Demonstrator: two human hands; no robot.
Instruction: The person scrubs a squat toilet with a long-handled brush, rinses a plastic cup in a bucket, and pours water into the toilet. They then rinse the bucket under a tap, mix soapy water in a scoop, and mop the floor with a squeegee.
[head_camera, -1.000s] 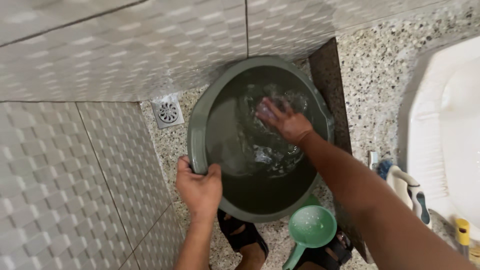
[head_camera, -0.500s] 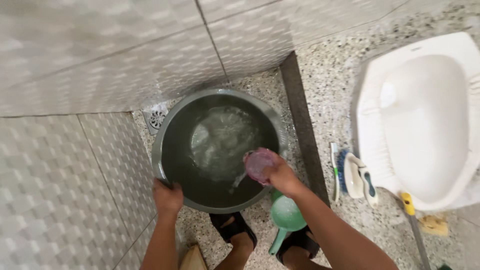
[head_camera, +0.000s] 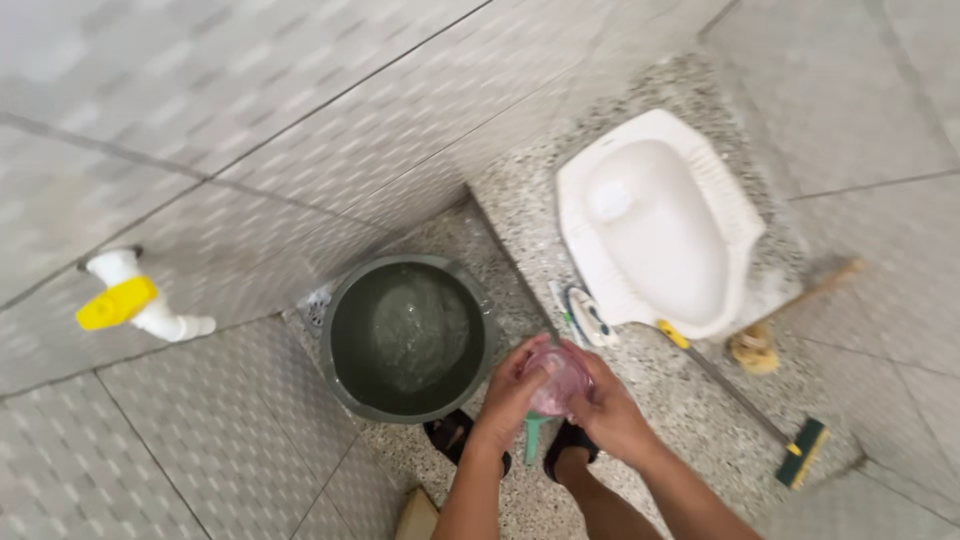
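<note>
- Left hand (head_camera: 510, 388) and right hand (head_camera: 600, 405) cupped together around a small pink scrubber (head_camera: 556, 380), fingers of both curled onto it from either side.
- Scrubber held in the air just right of the bucket (head_camera: 408, 338), over the speckled floor (head_camera: 660, 390) and above the feet; roundish, so no clear long axis to tell, and mostly covered by the fingers.
- Under the hands, a bit of green ladle handle (head_camera: 533, 435) showing, and black sandals (head_camera: 450, 435) on the feet.
- Just left of the hands, the grey-green bucket standing upright, open top facing up, water inside; tucked into the corner by the tiled wall (head_camera: 200, 130).
- Beside the bucket's upper left rim, a floor drain (head_camera: 314, 306), partly hidden by it.
- Farther left on the wall, a white tap with a yellow handle (head_camera: 125, 302).
- Right of the hands, a hand brush (head_camera: 585, 318) lying against the edge of the white squat toilet (head_camera: 655, 225), whose long axis runs up-left to down-right.
- Beyond that, a long-handled broom (head_camera: 745, 405) lying slantwise on the floor, yellow grip near the toilet, green head well off to the lower right.
</note>
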